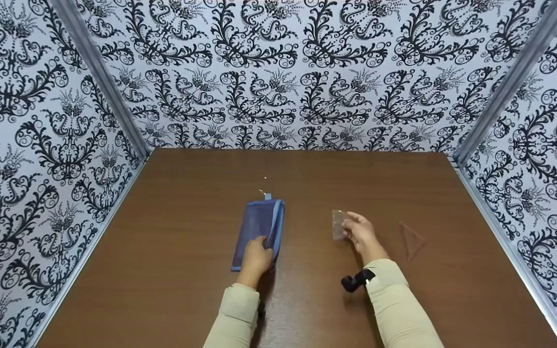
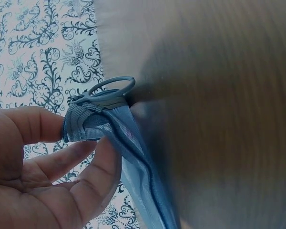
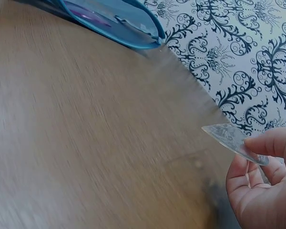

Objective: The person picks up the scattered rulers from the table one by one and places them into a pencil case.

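A blue mesh zip pouch (image 1: 254, 222) lies lengthwise left of the table's middle, its zipped side parted. My left hand (image 1: 256, 258) pinches its near end; in the left wrist view, thumb and fingers grip the corner beside the zip's ring pull (image 2: 112, 86). Something purple shows inside the pouch (image 3: 138, 28) in the right wrist view. Over the table to the right, my right hand (image 1: 361, 234) pinches a clear flat plastic piece (image 3: 229, 137) with a pointed corner, its far part covered by the fingers. Right of that hand lies a clear triangular set square (image 1: 411, 244).
The brown wooden table (image 1: 186, 183) is bounded at the back and sides by patterned walls (image 1: 278, 77) with metal corner posts. A small blue tab (image 1: 268, 196) sticks out at the pouch's far end, and a tiny white speck (image 1: 265, 178) lies beyond it.
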A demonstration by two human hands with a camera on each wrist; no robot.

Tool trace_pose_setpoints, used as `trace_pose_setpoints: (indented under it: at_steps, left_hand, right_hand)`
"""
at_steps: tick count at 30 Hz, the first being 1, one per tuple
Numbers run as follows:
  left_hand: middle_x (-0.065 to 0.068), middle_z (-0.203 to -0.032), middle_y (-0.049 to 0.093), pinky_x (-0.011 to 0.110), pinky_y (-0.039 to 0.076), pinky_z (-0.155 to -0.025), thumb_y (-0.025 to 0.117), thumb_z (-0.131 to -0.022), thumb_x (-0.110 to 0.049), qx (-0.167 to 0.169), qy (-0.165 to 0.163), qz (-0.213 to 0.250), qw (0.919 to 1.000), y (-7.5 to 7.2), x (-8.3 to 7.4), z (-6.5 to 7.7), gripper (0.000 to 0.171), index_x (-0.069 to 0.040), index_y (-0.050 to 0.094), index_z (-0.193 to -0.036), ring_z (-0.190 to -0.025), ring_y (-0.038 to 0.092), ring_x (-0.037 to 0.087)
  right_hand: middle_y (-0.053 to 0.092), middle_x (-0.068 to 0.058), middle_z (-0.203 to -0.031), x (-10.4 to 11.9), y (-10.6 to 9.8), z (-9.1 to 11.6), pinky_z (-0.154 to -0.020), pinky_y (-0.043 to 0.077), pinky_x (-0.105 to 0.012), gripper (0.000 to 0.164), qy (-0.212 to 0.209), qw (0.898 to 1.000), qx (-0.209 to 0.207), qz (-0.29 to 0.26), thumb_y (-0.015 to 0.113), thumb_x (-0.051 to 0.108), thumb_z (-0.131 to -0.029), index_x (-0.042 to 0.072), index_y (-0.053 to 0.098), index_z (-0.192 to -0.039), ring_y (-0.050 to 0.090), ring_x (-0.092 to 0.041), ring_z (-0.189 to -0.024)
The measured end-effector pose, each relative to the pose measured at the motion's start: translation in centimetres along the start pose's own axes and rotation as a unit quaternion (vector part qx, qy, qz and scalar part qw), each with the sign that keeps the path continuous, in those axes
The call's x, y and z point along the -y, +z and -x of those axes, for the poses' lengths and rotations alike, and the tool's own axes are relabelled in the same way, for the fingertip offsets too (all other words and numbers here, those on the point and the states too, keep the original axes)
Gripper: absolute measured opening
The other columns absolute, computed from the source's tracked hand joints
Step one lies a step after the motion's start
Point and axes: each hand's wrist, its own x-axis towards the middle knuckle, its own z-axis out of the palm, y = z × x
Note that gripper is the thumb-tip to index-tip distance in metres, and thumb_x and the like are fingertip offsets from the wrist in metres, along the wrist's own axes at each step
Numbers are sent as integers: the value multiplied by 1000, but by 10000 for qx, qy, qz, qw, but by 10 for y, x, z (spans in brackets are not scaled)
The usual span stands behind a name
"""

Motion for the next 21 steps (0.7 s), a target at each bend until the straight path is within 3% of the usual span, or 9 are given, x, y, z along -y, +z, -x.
trace_pose_setpoints:
  at_steps: [5, 13, 21]
  left_hand:
    - [31, -106, 61, 51, 47, -92, 57, -79, 1, 39, 5, -7, 10000, 0, 0, 0, 41, 13, 59, -119, -104, 58, 45]
    - [30, -108, 61, 51, 47, -93, 57, -79, 2, 4, -18, -18, 10000, -1, 0, 1, 40, 12, 60, -118, -105, 58, 44]
    - [30, -110, 61, 51, 46, -94, 59, -81, 2, 18, -40, 22, 10000, 0, -1, 1, 39, 11, 60, -119, -108, 57, 44]
  right_hand:
    - [51, -15, -108, -1, 10, 0, -56, 45, -16, 53, 19, 10000, 20, -44, 51, -9, -90, -6, 38, -142, 53, -11, -71]
    - [56, -7, -93, -4, 28, 2, -55, 45, -16, 53, -48, 9999, 79, -75, 53, -12, -88, -8, 41, -139, 53, -9, -68]
    - [56, -12, -100, -6, 45, 5, -56, 46, -17, 51, 78, 9999, 98, -20, 54, -9, -90, -5, 43, -139, 54, -11, -70]
